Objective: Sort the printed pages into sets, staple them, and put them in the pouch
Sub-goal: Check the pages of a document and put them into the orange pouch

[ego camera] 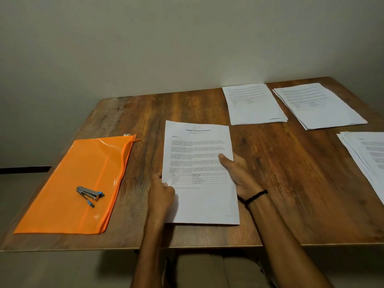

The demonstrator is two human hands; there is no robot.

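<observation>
Both hands hold one set [199,154] of printed pages by its long edges. The left hand [161,192] curls round the lower left edge, fingertips on the top sheet. The right hand [239,173] pinches the right edge, thumb lying across the print, its other fingers hidden under the paper. A dark band [254,196] circles the right wrist.

The set sits in the middle of the table [291,173], near the front edge, top sheet face up and headed "Sample Financial Statement", with paragraphs and a small grid below. Whether it lies flat on the wood or is lifted slightly, I cannot tell.

To the left, well apart from the set, the orange pouch [83,163] lies flat with its zip side toward the set. A small metal stapler [89,194] rests on the pouch, toward its near end.

Three more stacks lie on the right. One [253,104] is at the back by the wall, a second [318,104] is just beside it to the right, and a third [367,154] sits nearer, cut off by the right border of the view. All three are face up; their print is too small to read.
</observation>
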